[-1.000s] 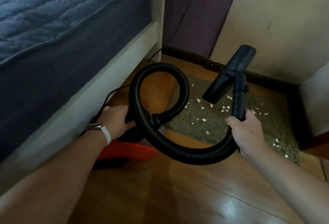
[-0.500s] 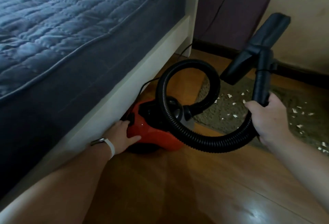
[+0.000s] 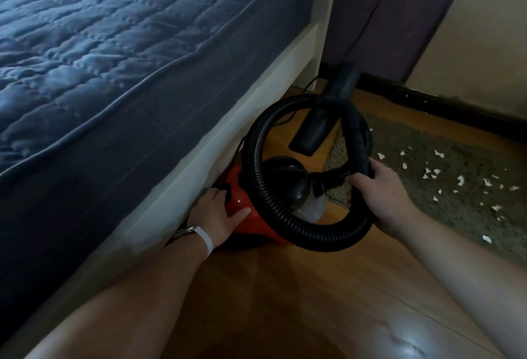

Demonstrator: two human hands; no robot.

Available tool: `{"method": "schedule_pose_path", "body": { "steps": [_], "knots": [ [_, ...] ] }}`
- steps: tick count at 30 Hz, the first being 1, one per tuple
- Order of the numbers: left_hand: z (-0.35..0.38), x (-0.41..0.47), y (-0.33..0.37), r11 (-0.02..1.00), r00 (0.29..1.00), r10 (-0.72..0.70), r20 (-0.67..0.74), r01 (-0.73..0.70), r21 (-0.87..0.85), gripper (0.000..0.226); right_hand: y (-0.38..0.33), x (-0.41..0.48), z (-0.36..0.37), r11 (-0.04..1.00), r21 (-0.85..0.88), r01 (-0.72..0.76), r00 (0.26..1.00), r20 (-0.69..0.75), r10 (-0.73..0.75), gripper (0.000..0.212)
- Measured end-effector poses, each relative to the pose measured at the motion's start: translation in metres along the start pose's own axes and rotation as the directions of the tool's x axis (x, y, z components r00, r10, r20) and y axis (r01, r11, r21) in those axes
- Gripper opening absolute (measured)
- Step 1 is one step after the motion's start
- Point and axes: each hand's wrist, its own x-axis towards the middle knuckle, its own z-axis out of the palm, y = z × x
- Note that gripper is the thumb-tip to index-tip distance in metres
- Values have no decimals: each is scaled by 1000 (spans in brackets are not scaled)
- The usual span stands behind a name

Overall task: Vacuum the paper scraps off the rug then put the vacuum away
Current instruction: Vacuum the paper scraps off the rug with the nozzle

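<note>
A small red vacuum [image 3: 242, 201] with a black top sits on the wooden floor, tight against the bed's side. My left hand [image 3: 218, 213] rests on its red body, fingers spread over it. The black ribbed hose [image 3: 258, 181] curls in a full loop above the vacuum. My right hand [image 3: 379, 190] is shut on the hose's rigid end, and the black nozzle [image 3: 322, 113] points up and away toward the wall. White paper scraps [image 3: 433, 173] lie scattered over the grey-green rug [image 3: 456, 210] to the right.
A bed with a blue quilted cover [image 3: 119, 53] and a white frame [image 3: 216, 147] fills the left. A purple curtain [image 3: 399, 10] and a dark baseboard [image 3: 456, 104] close off the far side. A black cord [image 3: 306, 87] runs by the bed leg.
My right hand has come down and left with the hose end, so the nozzle now hangs over the loop. The view has shifted left. My left hand stays on the vacuum body.
</note>
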Motion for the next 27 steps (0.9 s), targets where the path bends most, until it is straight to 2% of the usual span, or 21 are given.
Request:
{"method": "schedule_pose_path", "body": {
  "steps": [3,8,11,18,27],
  "knots": [
    [4,4,-2,1000,999,15,-48,-15,-3,86,7,5,7,1000,-15,7,1000,17,-7,21],
    [8,18,4,992,983,-59,-175,78,101,48,20,15,19,995,-96,41,998,44,-37,23],
    [7,22,8,986,980,-97,-175,119,119,65,26,22,25,990,-136,39,998,51,-32,21],
    [2,21,17,987,991,-86,-101,99,130,99,40,37,44,979,-200,33,996,85,-16,8],
    [-1,13,22,983,992,-80,-94,94,157,92,52,42,51,984,-176,17,994,113,3,6]
  ]
}}
